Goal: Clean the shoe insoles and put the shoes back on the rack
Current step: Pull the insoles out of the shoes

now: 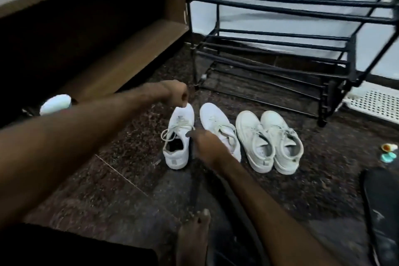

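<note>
Four white sneakers stand in a row on the dark floor. My left hand [177, 93] pinches the toe of the leftmost sneaker [178, 138], whose dark opening faces me. My right hand [208, 147] is closed on a thin dark insole [193, 181], seen edge-on between the leftmost sneaker and the second sneaker [218, 123]. The hand hides the heel of that second sneaker. The other pair [269, 142] sits to the right, untouched. Another dark insole [380, 211] lies flat at the right edge. The black shoe rack [280, 39] stands behind the shoes with nothing on its bars.
A brown wooden shelf unit [121, 54] runs along the left, with a white container [56, 103] at its base. A white perforated tray [377, 106] lies right of the rack. Small coloured items [388, 151] sit at far right. My bare foot [194, 235] rests near the bottom centre.
</note>
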{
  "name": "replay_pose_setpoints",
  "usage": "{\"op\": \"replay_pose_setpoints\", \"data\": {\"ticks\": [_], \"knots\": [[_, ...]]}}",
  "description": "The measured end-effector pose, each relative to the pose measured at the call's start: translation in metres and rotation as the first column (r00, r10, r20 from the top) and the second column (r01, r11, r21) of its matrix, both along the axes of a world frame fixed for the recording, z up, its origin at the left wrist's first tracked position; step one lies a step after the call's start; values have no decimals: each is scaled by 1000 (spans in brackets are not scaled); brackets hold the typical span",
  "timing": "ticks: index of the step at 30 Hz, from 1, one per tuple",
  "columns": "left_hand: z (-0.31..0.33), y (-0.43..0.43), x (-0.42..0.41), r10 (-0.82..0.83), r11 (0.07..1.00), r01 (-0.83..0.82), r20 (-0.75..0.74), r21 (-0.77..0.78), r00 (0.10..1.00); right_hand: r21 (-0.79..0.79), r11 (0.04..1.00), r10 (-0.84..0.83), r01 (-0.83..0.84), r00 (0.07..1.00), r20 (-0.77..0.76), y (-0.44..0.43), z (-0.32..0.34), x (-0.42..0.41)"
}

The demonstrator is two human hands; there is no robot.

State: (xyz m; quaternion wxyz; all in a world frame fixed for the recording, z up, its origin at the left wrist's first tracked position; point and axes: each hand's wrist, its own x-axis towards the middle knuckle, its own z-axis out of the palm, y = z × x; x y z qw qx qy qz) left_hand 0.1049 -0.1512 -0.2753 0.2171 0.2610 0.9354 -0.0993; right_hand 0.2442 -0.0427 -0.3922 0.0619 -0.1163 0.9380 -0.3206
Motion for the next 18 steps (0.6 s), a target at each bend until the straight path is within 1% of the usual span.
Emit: {"op": "replay_pose_setpoints", "data": {"ticks": [1,2,5,6,7,9,10,11,12,14,15,16,17,18], "knots": [[1,-15,-8,-26,999,28,29,-46,999,-21,997,73,-72,997,36,-15,-8,-5],[3,-25,-14,-58,994,64,67,-91,996,0,990,138,-139,987,78,-27,-14,-8],[-6,-39,-14,-196,966,214,130,-143,972,65,955,271,-290,939,211,-44,-38,-11],[-17,-44,-10,-263,944,287,150,-165,953,66,954,270,-293,933,235,-43,-45,-14],[-32,-49,-2,-323,918,351,165,-185,932,61,963,240,-261,940,243,-39,-47,-17],[-70,-65,17,-382,890,415,188,-189,905,145,965,188,-219,962,201,-34,-48,-29],[-91,-77,30,-350,915,374,160,-152,923,208,955,177,-213,968,175,-29,-46,-35],[-112,-89,41,-269,948,285,123,-138,955,257,943,176,-211,973,152,-28,-47,-42],[-130,-99,51,-180,979,183,31,-94,983,284,937,174,-205,976,131,-27,-50,-47],[-169,-115,66,-23,1000,23,-136,1,991,364,911,147,-195,977,155,-33,-53,-52],[-187,-118,71,55,995,-43,-137,95,989,417,889,128,-190,977,172,-39,-55,-54],[-196,-116,74,148,965,-118,-112,234,983,471,863,115,-183,979,170,-48,-56,-55],[-198,-110,77,294,884,-263,-21,385,956,518,840,90,-164,982,165,-56,-57,-55],[-196,-101,78,469,757,-477,136,447,873,554,821,61,-138,986,156,-64,-57,-55]]}}
